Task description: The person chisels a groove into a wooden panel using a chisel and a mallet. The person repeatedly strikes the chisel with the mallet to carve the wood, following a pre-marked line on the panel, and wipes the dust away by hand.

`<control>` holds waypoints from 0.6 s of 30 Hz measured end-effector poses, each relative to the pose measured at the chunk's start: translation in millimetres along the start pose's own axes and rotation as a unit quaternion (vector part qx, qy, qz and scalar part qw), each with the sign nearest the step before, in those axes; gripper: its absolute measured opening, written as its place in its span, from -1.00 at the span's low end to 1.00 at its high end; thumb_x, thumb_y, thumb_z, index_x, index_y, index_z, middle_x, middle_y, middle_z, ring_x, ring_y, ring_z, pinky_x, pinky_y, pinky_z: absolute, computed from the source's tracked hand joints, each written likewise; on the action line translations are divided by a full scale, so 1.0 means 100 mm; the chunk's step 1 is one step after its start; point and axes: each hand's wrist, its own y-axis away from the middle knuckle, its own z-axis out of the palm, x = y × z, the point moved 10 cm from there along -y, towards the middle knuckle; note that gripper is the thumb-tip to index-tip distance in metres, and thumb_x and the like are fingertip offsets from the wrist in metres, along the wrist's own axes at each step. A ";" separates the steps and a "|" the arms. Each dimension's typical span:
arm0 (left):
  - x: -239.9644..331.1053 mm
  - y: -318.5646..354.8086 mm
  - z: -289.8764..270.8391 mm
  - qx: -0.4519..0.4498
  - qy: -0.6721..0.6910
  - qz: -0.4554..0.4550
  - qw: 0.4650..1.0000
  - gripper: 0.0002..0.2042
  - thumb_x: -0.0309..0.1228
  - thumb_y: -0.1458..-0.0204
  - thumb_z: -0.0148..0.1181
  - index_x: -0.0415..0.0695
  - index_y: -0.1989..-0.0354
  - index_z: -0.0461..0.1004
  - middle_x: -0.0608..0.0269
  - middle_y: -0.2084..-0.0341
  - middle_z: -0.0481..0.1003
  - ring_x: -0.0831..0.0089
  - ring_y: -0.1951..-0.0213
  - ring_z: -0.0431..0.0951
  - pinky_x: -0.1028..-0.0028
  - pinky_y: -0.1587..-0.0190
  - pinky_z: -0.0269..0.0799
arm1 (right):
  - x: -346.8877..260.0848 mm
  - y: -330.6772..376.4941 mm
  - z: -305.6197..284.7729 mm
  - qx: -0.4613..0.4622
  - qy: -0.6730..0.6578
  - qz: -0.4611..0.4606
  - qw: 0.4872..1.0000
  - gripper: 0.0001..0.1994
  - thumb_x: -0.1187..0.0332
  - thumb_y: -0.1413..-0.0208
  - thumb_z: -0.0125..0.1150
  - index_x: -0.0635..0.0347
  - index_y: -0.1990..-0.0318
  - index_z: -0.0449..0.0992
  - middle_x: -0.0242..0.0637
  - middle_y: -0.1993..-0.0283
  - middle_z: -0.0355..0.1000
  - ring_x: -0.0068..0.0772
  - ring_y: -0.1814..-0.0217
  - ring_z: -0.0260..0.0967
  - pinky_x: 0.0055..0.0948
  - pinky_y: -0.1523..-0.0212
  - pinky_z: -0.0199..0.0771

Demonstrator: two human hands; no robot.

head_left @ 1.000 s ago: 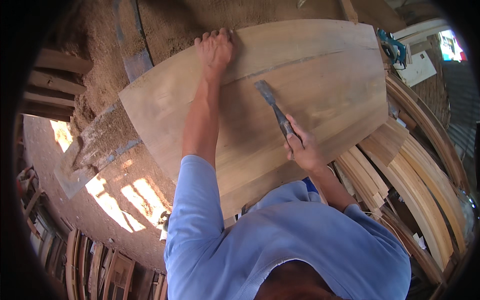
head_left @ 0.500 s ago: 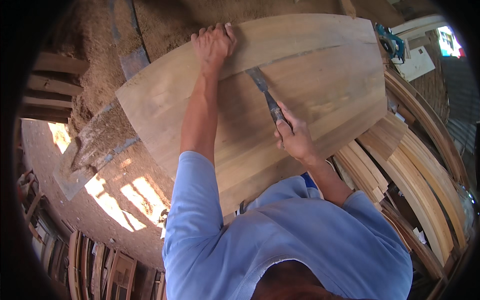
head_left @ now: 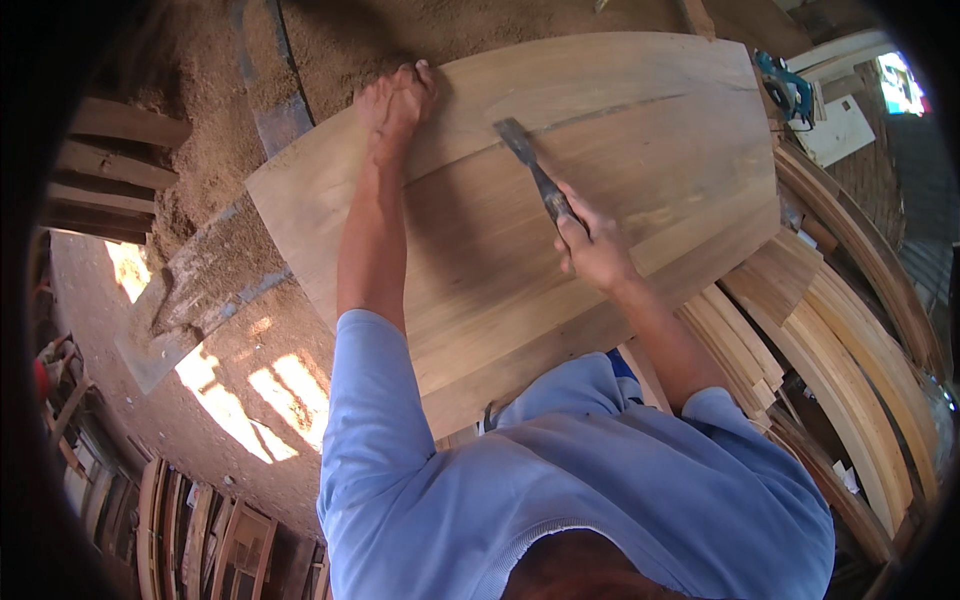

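A wide wooden panel (head_left: pixel 520 270) with curved edges and a dark seam lies before me. My left hand (head_left: pixel 396 103) is closed over its far left edge, fingers curled at the rim. In my right hand (head_left: pixel 597 248) is a putty knife (head_left: pixel 548 190) with a dark handle and a flat metal blade. The blade points away from me, its tip just beyond the seam. Whether it touches the wood I cannot tell. The right fingers wrap round the handle, partly hidden behind it.
A teal power tool (head_left: pixel 785 88) stands past the panel's far right corner. Curved boards (head_left: pixel 835 385) are stacked on the right. Stacked planks (head_left: pixel 118 160) lie at left, near sawdust-covered ground (head_left: pixel 205 140). More wooden pieces (head_left: pixel 200 530) stand at the lower left.
My left hand has slid leftward along the panel's far edge. The putty knife's tip has moved slightly away from me, off the seam. The whole view has shifted a little.
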 end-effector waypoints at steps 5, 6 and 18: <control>0.14 0.07 -0.14 0.023 0.025 -0.019 0.999 -0.48 0.00 -0.30 -0.15 -0.09 0.33 0.69 -0.19 0.38 0.63 -0.18 0.25 0.66 -0.03 0.05 0.53 | 0.13 0.19 0.05 0.010 0.026 0.018 0.999 -0.47 0.36 -0.35 0.01 0.20 -0.46 0.23 -0.39 0.43 0.32 -0.59 0.56 0.28 -0.48 0.50 0.46; 0.14 0.06 -0.18 0.044 0.024 -0.002 0.999 -0.51 -0.04 -0.28 -0.13 -0.10 0.40 0.67 -0.17 0.43 0.62 -0.17 0.32 0.65 -0.04 0.12 0.52 | -0.08 -0.09 0.11 0.011 0.017 -0.002 1.000 -0.47 0.37 -0.36 0.01 0.20 -0.46 0.23 -0.38 0.43 0.32 -0.59 0.58 0.27 -0.47 0.50 0.46; 0.08 0.04 -0.12 0.067 0.016 -0.010 0.998 -0.54 -0.09 -0.26 -0.10 -0.10 0.45 0.67 -0.15 0.51 0.62 -0.13 0.40 0.66 -0.04 0.20 0.50 | 0.18 0.16 -0.04 -0.017 0.046 0.018 0.999 -0.44 0.34 -0.36 0.04 0.18 -0.48 0.19 -0.38 0.44 0.35 -0.63 0.54 0.29 -0.48 0.54 0.45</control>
